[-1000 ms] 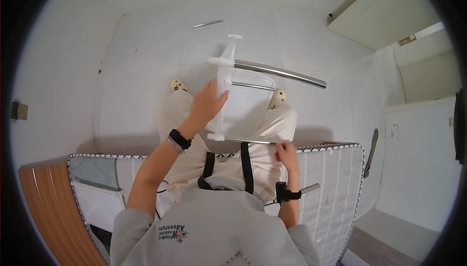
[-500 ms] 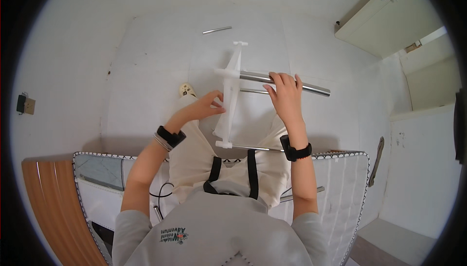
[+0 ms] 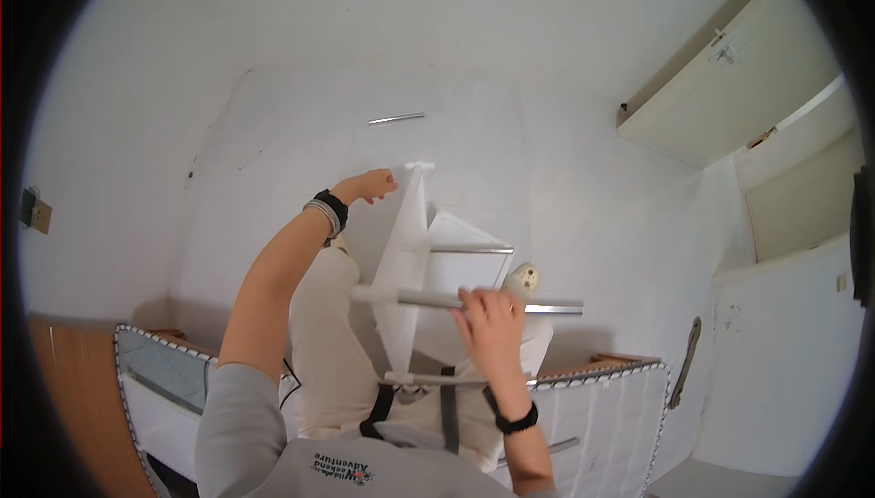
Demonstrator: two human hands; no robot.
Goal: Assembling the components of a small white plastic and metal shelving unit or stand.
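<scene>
Head view: the white panel (image 3: 399, 266) is the largest piece, set on edge with a leg (image 3: 321, 343) to either side; it looks like light, stiff plastic, so its long edges seem a better hold than the small end fitting (image 3: 419, 166), which twisting might crack. Just beside the white panel's far end, the left hand (image 3: 374, 186) has its fingers loosely curled with nothing visible in them; blur leaves it impossible to tell how narrow that grip is. Right of the white panel, the rimmed panel (image 3: 460, 270) probably handles alike, best lifted by its raised border. The thick tube (image 3: 558, 308) juts rightward from the white panel's near half, and the right hand (image 3: 492, 325) has its grip wrapped around it partway along; such polished metal should be rigid and rather slippery, steadier held near its joint. Farther along the white panel, the thin rod (image 3: 471, 250) runs rightward, likely stiff too. Smallest, the loose rod (image 3: 396, 119) lies on the floor (image 3: 565, 188) beyond the white panel, easily rolled, best pinched at mid-length.
</scene>
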